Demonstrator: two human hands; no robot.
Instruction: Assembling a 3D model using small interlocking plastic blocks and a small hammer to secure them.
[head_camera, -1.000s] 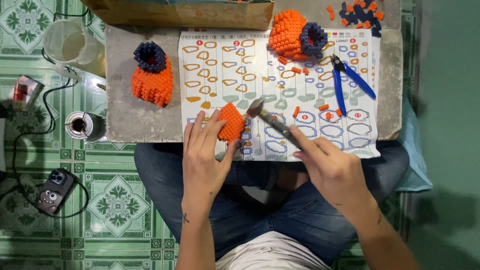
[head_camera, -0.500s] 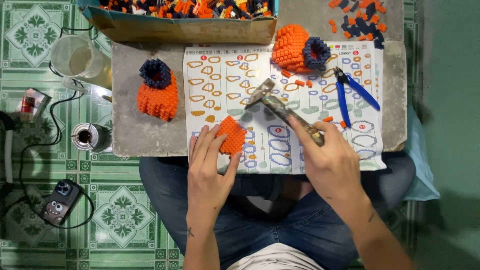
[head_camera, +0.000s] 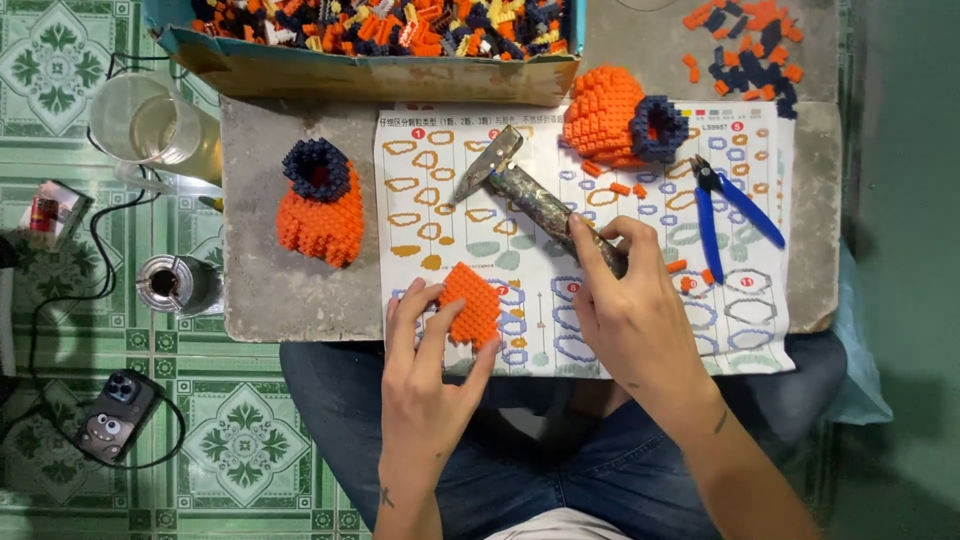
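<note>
Orange brick panel (head_camera: 470, 305) is pinned flat by left hand (head_camera: 425, 365) at worktop (head_camera: 270, 290) front edge, steadied for tapping; hammer (head_camera: 530, 195) is gripped by right hand (head_camera: 630, 310), head raised over instruction sheet (head_camera: 440, 180).

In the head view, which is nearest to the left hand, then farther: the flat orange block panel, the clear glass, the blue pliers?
1. Flat orange block panel: under the left hand's fingertips, on the paper.
2. Clear glass: far upper left, beyond the slab.
3. Blue pliers: upper right, on the paper.
</note>
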